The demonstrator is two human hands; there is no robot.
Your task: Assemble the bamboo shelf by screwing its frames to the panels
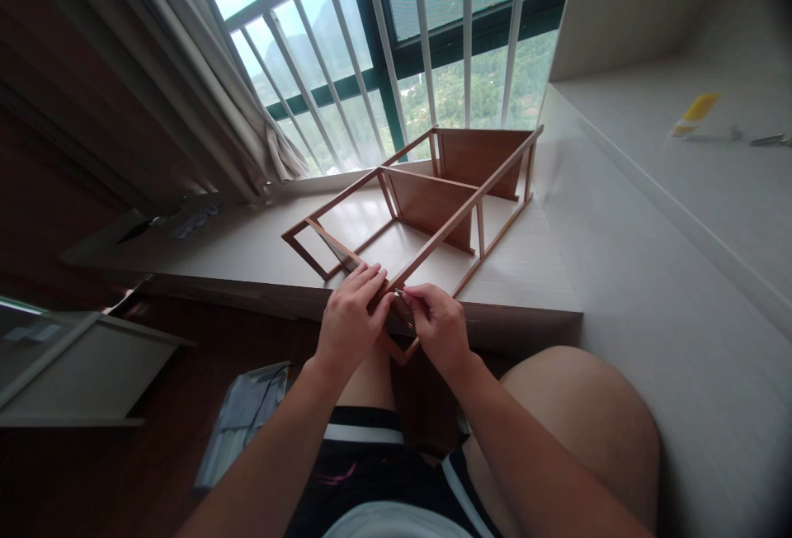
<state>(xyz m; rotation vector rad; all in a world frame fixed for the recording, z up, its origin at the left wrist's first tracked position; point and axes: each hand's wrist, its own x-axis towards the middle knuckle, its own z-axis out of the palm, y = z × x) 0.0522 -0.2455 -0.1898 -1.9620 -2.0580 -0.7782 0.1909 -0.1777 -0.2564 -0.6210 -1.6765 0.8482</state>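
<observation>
A wooden shelf frame (pixel 426 208) with brown panels lies on its side on a pale window ledge (pixel 247 245), its near end hanging over the edge. My left hand (pixel 352 319) rests on the frame's near corner, fingers curled over the wood. My right hand (pixel 436 323) is beside it, thumb and forefinger pinched on a small metal piece at the corner joint; the piece is too small to name.
Window bars (pixel 426 35) and a curtain (pixel 204 84) stand behind the ledge. A white raised surface (pixel 681 191) on the right carries a yellow item (pixel 696 113) and a small metal tool (pixel 770 140). A plastic bag (pixel 244 418) lies on the dark floor by my bare knees.
</observation>
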